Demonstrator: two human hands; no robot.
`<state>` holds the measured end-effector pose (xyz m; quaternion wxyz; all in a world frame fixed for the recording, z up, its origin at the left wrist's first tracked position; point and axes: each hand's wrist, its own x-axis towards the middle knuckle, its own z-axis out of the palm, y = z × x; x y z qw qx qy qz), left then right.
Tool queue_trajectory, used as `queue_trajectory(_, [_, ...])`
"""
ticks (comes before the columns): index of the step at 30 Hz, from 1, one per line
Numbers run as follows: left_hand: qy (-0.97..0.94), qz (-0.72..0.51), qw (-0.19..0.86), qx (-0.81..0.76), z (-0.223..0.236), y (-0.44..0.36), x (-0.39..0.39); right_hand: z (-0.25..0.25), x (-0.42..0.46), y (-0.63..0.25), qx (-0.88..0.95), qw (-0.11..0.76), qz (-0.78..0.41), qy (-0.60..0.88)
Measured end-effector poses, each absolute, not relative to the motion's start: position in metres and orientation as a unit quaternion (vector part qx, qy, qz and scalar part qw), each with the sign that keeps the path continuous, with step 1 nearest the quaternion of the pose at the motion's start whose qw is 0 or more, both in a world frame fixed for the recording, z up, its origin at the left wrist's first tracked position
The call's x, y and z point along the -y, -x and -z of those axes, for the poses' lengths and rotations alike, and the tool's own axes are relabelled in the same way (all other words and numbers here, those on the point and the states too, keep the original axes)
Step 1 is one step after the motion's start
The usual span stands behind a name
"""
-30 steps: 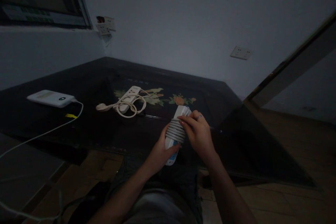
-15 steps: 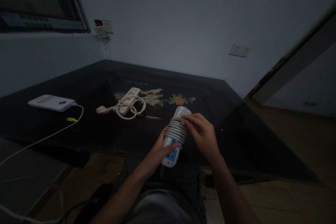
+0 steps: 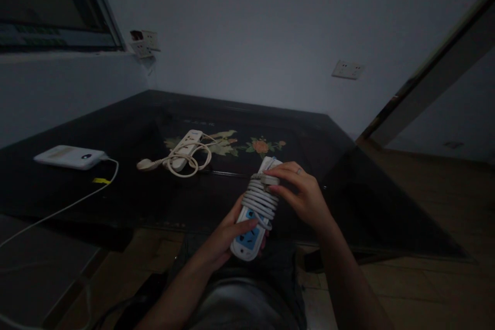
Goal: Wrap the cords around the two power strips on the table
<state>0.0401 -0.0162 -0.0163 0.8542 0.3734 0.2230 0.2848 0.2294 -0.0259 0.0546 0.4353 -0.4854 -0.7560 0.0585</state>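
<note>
At the far left, a white device [image 3: 69, 157] is being supported by the dark table [image 3: 367, 206], with a thin cable [image 3: 65, 208] being led off past a yellow tag [image 3: 101, 181]. Further right, a cream power strip [image 3: 189, 145] is being crossed by its own loose cord, no hand touching it. Toward the middle, a white power strip [image 3: 244, 250] is being held tilted at the table's near edge by the left hand [image 3: 228, 232], which is being kept closed around it, thumb over the blue sockets. Its upper part is being wrapped by a coiled cord [image 3: 258, 200], and a slack loop is being left at the lower turns. Just right, what looks like the plug [image 3: 269, 181] is being pinched by the right hand [image 3: 303, 193]. Apparently the cord's end is being settled; a careful tuck, with the turns being held tight, is seemingly being called for.
</note>
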Motion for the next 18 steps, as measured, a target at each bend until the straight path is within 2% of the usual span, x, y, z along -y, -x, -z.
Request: queue_trajectory(18, [-0.365, -0.292, 0.852, -0.236, 0.0147, -0.0355, 0.0172, -0.0533, 0.0291, -0.2330, 0.771, 0.433, -0.075, 0.460])
